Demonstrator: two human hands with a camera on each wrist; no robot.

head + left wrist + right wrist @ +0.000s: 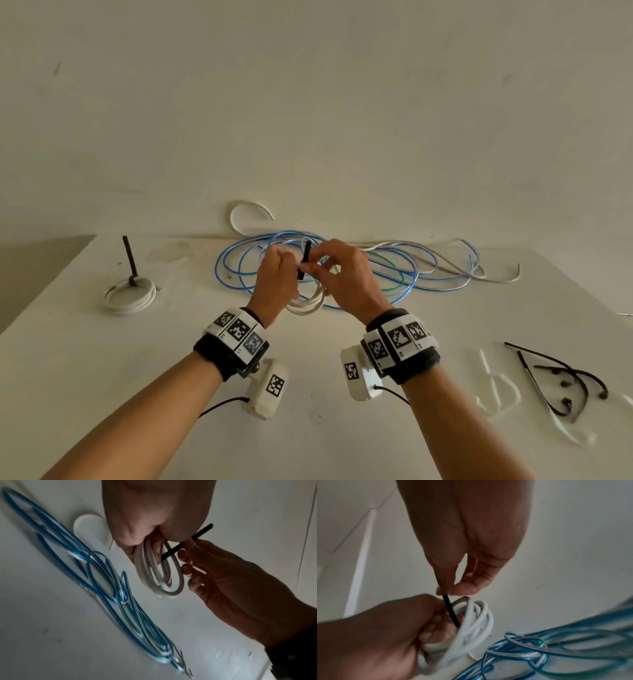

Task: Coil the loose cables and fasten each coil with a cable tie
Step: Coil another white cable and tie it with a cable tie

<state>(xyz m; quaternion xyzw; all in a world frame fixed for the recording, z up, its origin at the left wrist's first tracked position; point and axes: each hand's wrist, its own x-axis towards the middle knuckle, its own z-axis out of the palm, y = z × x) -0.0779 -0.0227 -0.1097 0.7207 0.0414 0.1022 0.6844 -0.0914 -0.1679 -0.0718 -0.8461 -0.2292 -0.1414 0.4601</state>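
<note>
One white coil (129,296) lies tied left of the hands. The left hand (275,279) grips a second coil (310,303); the right hand (346,270) pinches a black tie (305,260). The blue cable (404,274) beyond remains loose.

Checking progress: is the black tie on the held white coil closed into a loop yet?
Not closed. The black tie is a straight strip, pinched by the right hand and poking into the white coil.

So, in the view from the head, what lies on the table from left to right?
Tied white coil with its black tie sticking up → left hand gripping a white coil → black cable tie → right hand pinching it → loose blue cable → spare black ties.
</note>
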